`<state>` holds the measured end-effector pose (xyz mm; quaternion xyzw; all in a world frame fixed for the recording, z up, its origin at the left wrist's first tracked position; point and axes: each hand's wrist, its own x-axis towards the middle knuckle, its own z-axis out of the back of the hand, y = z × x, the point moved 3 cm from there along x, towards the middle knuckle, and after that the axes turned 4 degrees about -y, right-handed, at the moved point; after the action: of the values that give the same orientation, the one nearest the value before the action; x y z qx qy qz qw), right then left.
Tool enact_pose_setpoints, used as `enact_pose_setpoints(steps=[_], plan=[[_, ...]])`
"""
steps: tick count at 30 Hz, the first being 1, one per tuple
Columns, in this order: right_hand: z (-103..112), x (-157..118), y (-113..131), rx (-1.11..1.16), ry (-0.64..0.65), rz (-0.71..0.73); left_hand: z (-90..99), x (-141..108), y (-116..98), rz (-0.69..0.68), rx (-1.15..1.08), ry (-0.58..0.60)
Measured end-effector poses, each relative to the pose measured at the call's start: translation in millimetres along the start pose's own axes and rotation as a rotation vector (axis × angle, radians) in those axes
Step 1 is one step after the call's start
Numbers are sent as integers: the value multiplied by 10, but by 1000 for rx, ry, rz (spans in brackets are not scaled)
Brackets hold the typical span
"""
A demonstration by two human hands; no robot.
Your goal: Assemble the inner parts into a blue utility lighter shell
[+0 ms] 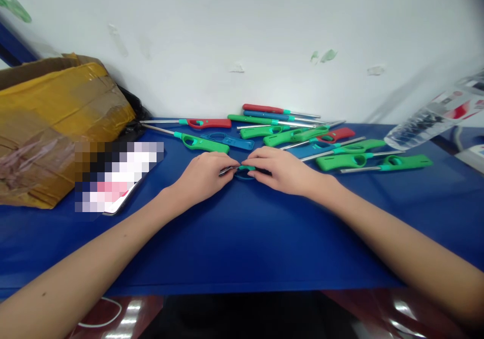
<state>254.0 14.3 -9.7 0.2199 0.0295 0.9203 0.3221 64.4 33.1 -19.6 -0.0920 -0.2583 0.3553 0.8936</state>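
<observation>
Between my two hands is a long-necked gas lighter (246, 174) with a blue trigger loop and a turquoise collar; most of it is hidden by my fingers. My left hand (206, 175) pinches it at the metal tube end. On the other side, my right hand (282, 170) grips its handle end, thumb and fingers closed. Just behind my left hand lie a green lighter (207, 142) and a blue lighter piece (230, 141). Beyond and to the right of my right hand, several green, red and blue lighters lie in a loose heap, among them a green one (406, 162).
A taped cardboard box (56, 127) stands at the left, a phone (128, 183) with a blurred screen beside it. A clear plastic bottle (427, 115) leans at the right. The blue table (242, 248) meets a white wall (212, 37) at the back.
</observation>
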Motion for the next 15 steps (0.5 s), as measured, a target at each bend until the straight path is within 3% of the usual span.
enact_pose_setpoints(steps=[15], plan=[[27,-12,12,11,22,-47,-7,-16,-3,-18,-39,-7]])
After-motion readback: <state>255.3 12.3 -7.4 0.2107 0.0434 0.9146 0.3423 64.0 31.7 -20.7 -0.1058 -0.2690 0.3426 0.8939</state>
